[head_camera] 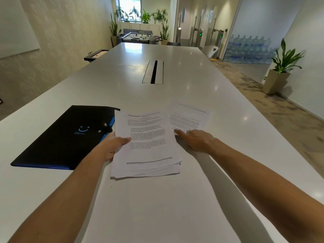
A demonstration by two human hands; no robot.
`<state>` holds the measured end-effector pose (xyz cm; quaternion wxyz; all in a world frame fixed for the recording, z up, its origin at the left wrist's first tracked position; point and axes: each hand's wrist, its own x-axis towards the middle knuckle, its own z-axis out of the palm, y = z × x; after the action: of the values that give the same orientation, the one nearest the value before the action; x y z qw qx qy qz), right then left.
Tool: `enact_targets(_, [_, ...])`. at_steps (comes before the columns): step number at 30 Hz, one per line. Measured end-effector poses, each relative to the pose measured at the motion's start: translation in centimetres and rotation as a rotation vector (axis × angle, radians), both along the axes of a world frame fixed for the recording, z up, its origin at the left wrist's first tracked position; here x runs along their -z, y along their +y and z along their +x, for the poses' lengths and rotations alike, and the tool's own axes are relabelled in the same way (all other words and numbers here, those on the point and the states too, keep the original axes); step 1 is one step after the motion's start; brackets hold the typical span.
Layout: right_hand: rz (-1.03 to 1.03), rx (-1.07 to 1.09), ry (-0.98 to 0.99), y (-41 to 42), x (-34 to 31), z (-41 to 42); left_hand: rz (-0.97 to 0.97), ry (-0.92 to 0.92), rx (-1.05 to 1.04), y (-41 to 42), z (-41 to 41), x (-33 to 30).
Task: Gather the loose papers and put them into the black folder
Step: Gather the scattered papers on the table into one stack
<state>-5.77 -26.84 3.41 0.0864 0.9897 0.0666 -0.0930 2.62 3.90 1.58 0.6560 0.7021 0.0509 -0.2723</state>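
Note:
A stack of printed white papers (147,146) lies on the white table (157,207), its sheets fanned unevenly at the bottom. My left hand (114,144) grips the stack's left edge, thumb on top. A single loose sheet (189,118) lies just right of and behind the stack. My right hand (194,139) rests flat at the stack's right edge, index finger stretched onto the loose sheet's near corner. The black folder (64,137), closed, with a blue smiley logo and blue trim, lies flat to the left of the stack, partly under my left hand.
A cable slot (153,71) is set into the table's middle, farther back. A white chair (211,50) stands at the far right side. A potted plant (278,74) stands on the floor to the right.

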Motion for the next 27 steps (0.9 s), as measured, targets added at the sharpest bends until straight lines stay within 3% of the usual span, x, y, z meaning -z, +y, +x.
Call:
enact_targets(3, [-0.072, -0.043, -0.191, 0.1, 0.9, 0.0, 0.014, -0.002, 0.004, 0.0, 0.0, 0.1])
enact_targets(6, [-0.027, 0.057, -0.256, -0.5, 1.1, 0.3, 0.022, 0.003, -0.004, 0.1, 0.3, 0.2])
enact_targets(11, [0.172, 0.342, -0.438, -2.8, -0.3, 0.8, 0.034, 0.019, -0.004, 0.2, 0.4, 0.3])
enact_targets(16, [0.31, 0.399, -0.715, -4.1, -3.3, 0.8, 0.053, 0.014, 0.002, 0.1, 0.6, 0.3])
enact_targets(19, [0.381, 0.309, -0.835, -2.6, -4.7, 0.7, 0.048, 0.02, 0.011, 0.1, 0.7, 0.3])
enact_targets(23, [0.463, -0.001, -0.915, 0.9, -3.3, -0.6, 0.044, 0.022, 0.013, 0.2, 0.7, 0.3])
enact_targets(27, [0.468, -0.238, -0.604, 3.2, 1.4, -2.3, -0.022, 0.019, -0.065, 0.5, 1.1, 0.8])
